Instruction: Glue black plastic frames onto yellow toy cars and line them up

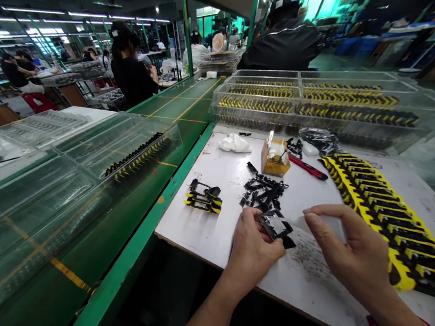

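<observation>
Busy factory hall [86,37], scuffed white worktop [205,236], left hand [251,247] gripping a little black part [275,225] just this side of a messy black pile [264,189], right hand [352,247] nearby, thumb and forefinger together, can't tell if something tiny's pinched there

Both hands, the left hand [254,244] and the right hand [351,247], are bare. The left forearm [212,312] is uncovered down to the lower border of the view. Red trim [372,324] is visible at that border, on both sides of the right forearm [395,307]; too little shows to identify it as cuff or band.
</observation>
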Action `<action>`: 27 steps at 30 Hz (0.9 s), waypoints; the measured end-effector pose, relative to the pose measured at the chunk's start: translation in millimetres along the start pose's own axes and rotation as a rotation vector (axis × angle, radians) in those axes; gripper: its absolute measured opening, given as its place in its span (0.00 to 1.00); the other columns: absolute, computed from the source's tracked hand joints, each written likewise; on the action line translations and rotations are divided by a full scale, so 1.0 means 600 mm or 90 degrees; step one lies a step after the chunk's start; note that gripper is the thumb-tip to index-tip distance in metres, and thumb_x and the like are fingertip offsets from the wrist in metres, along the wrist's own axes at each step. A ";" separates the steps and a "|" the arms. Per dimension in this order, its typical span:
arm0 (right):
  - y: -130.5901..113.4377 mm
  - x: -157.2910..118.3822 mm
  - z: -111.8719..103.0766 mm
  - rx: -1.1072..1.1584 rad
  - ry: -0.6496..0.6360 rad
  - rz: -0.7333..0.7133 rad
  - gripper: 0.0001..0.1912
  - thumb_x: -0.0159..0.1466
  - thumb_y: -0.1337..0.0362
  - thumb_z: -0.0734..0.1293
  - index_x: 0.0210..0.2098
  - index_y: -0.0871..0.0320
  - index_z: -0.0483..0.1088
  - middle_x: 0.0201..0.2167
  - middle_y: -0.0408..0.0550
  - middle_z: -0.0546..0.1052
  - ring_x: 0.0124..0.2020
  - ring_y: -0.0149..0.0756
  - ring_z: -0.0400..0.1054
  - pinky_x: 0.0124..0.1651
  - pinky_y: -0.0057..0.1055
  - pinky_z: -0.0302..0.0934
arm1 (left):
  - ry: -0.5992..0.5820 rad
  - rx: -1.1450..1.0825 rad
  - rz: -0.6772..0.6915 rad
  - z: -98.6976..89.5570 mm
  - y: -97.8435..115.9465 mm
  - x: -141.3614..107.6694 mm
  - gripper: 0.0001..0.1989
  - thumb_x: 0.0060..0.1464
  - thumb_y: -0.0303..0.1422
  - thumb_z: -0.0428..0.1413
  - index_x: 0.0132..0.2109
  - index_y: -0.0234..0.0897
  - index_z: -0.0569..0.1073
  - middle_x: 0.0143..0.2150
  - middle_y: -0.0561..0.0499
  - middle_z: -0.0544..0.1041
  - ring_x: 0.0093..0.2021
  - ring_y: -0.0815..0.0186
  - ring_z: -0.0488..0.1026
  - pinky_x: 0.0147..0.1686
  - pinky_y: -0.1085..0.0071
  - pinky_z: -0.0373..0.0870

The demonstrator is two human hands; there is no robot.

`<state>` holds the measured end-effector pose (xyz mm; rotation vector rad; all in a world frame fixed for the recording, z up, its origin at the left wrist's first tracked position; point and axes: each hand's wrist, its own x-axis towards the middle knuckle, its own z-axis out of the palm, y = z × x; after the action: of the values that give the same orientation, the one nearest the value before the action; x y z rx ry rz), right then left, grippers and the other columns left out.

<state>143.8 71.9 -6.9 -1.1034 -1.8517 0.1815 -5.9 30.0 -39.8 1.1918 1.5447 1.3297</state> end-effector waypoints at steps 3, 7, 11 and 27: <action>0.002 -0.002 0.002 0.003 -0.007 -0.001 0.11 0.63 0.54 0.64 0.35 0.55 0.70 0.27 0.43 0.75 0.18 0.30 0.62 0.20 0.27 0.56 | -0.002 -0.003 -0.003 0.000 -0.001 0.000 0.28 0.39 0.28 0.62 0.49 0.38 0.62 0.39 0.51 0.73 0.28 0.71 0.71 0.29 0.74 0.70; 0.004 -0.001 0.004 0.002 -0.011 -0.005 0.10 0.63 0.55 0.64 0.35 0.55 0.70 0.29 0.44 0.76 0.22 0.32 0.66 0.21 0.27 0.56 | -0.005 -0.006 -0.002 0.000 -0.003 -0.001 0.28 0.39 0.28 0.62 0.49 0.39 0.62 0.39 0.51 0.73 0.28 0.71 0.71 0.30 0.74 0.70; 0.003 0.001 0.003 -0.006 -0.015 -0.014 0.10 0.63 0.54 0.64 0.34 0.55 0.70 0.25 0.42 0.75 0.17 0.30 0.62 0.19 0.27 0.54 | -0.005 -0.007 -0.001 0.003 -0.006 0.000 0.27 0.39 0.28 0.62 0.48 0.39 0.62 0.40 0.50 0.73 0.28 0.71 0.71 0.29 0.74 0.70; 0.011 0.004 -0.015 0.017 0.011 0.090 0.15 0.62 0.49 0.64 0.33 0.54 0.71 0.30 0.45 0.76 0.23 0.33 0.66 0.25 0.29 0.57 | 0.001 0.013 -0.007 0.004 -0.006 0.002 0.28 0.39 0.28 0.61 0.49 0.38 0.62 0.41 0.49 0.72 0.27 0.71 0.71 0.29 0.74 0.71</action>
<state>154.6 74.5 -3.8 -1.2141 -1.7516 0.2759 -4.4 31.9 -43.6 1.1931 1.5675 1.3101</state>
